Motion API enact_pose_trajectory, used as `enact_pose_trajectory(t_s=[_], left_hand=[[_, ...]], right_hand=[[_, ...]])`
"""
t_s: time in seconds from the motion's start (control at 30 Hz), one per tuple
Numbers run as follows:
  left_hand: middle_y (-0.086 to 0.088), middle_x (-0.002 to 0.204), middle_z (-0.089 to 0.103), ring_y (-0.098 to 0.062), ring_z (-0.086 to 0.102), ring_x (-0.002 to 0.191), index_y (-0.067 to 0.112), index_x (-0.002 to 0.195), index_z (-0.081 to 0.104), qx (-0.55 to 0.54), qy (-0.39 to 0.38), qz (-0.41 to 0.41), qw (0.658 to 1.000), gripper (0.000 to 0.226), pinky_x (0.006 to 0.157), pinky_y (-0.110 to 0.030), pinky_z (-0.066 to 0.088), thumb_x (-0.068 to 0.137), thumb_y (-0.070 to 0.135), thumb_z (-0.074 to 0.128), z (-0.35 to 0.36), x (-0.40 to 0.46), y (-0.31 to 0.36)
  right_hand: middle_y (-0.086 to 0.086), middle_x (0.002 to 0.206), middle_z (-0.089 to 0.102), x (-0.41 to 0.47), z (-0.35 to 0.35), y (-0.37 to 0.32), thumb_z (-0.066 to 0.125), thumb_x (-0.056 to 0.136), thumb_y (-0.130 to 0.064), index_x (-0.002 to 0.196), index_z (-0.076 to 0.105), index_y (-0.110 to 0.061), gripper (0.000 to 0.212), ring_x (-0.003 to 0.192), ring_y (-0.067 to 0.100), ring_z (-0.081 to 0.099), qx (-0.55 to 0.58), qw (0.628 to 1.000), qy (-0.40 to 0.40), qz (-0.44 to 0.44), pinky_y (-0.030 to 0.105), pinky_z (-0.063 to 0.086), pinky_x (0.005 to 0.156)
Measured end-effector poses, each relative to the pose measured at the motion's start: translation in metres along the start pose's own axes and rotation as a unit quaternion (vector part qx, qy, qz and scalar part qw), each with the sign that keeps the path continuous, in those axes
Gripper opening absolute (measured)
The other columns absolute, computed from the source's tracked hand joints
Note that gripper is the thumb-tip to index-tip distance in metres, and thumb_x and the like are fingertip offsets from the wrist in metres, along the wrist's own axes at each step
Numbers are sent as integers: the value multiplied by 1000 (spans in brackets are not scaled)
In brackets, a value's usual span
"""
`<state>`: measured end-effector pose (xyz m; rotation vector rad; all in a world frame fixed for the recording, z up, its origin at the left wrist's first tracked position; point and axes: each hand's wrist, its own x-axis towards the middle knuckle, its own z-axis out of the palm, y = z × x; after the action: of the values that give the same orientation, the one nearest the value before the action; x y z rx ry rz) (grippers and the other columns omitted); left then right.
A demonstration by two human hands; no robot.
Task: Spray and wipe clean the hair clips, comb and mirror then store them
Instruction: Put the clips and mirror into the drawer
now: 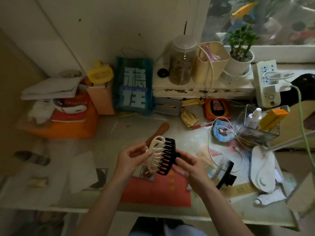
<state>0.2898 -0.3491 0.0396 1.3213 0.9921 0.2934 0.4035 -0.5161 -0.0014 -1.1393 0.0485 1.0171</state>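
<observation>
My desk (109,142) fills most of the view, cluttered from edge to edge. At twelve o'clock from my hands a teal bag (133,86) with white characters leans against the wall, and at ten o'clock sits an orange box (75,123). A red sheet (153,191) lies flat at six o'clock, right under my wrists. At two o'clock a clear organiser (259,132) holds the spray bottle (254,117), well apart from me. A third clip, black (226,174), rests on the papers at four o'clock. The wooden comb (158,132) lies at twelve o'clock, its lower end hidden behind the clips I hold. The small mirror (146,173) stands just beneath them at six o'clock. My left hand (131,160) pinches the cream claw clip (155,154) between thumb and curled fingers; my right hand (189,167) grips the black claw clip (167,157) by its hinge end. The two clips touch side by side, raised above the desk.
</observation>
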Motion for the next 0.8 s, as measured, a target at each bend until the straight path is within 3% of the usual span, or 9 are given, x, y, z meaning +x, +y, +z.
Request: enact_pose_trajectory(t_s=[0.1, 0.17, 0.27, 0.33, 0.47, 0.53, 0.63, 0.8], left_hand=[[-4, 92, 73, -15, 68, 87, 18, 96, 72, -1, -1, -14, 1000, 29, 69, -21, 53, 68, 14, 79, -31, -10, -9], [-5, 95, 72, -18, 68, 89, 18, 97, 72, -12, 8, -22, 1000, 36, 72, -26, 54, 63, 22, 81, -53, -19, -12], [-2, 88, 69, -10, 65, 74, 13, 101, 70, -7, 48, -23, 999, 34, 59, -18, 51, 69, 14, 79, -95, -34, -19], [-3, 89, 71, -17, 66, 77, 14, 102, 71, -9, 65, -23, 998, 39, 61, -25, 54, 65, 19, 81, -123, -42, -25], [-8, 95, 71, -16, 66, 81, 10, 104, 70, -11, 118, -28, 993, 36, 64, -20, 53, 69, 15, 79, -210, -64, -51], [-8, 95, 72, -19, 66, 85, 11, 104, 70, -24, 144, -37, 989, 34, 70, -25, 53, 71, 15, 79, -262, -77, -70], [-10, 92, 72, -20, 67, 77, 9, 103, 70, -29, 178, -53, 982, 32, 71, -33, 56, 73, 16, 78, -338, -100, -92], [4, 65, 71, -3, 63, 57, 9, 89, 71, -69, 261, -69, 960, 14, 50, -12, 48, 75, 7, 75, -424, -135, -121]], right_hand=[[17, 117, 65, -4, 19, 8, 68, 70, -8, 115, 62, -1, 45, 104, 28, 66, -31, 999, -39, 20, 37, 56, 86], [17, 118, 65, -7, 36, 17, 68, 72, -9, 118, 60, 1, 48, 106, 30, 65, -49, 996, -66, 26, 40, 54, 89], [15, 117, 66, -10, 69, 38, 68, 75, -10, 119, 60, -1, 46, 106, 30, 65, -73, 992, -97, 37, 40, 54, 88], [15, 118, 65, -11, 90, 55, 68, 76, -11, 120, 59, -1, 45, 108, 30, 64, -93, 989, -110, 43, 42, 52, 92], [11, 109, 70, -19, 151, 110, 68, 75, -9, 106, 67, -10, 31, 100, 27, 67, -118, 985, -113, 53, 35, 54, 85], [9, 102, 72, -26, 185, 142, 67, 81, -6, 105, 67, -13, 25, 91, 22, 69, -165, 978, -117, 46, 30, 52, 79], [7, 98, 73, -38, 232, 194, 71, 75, -7, 111, 64, -9, 37, 89, 19, 69, -190, 974, -112, 43, 29, 55, 76], [9, 101, 73, -49, 297, 261, 71, 80, -5, 111, 66, -6, 32, 96, 25, 69, -289, 949, -122, 34, 33, 55, 85]])
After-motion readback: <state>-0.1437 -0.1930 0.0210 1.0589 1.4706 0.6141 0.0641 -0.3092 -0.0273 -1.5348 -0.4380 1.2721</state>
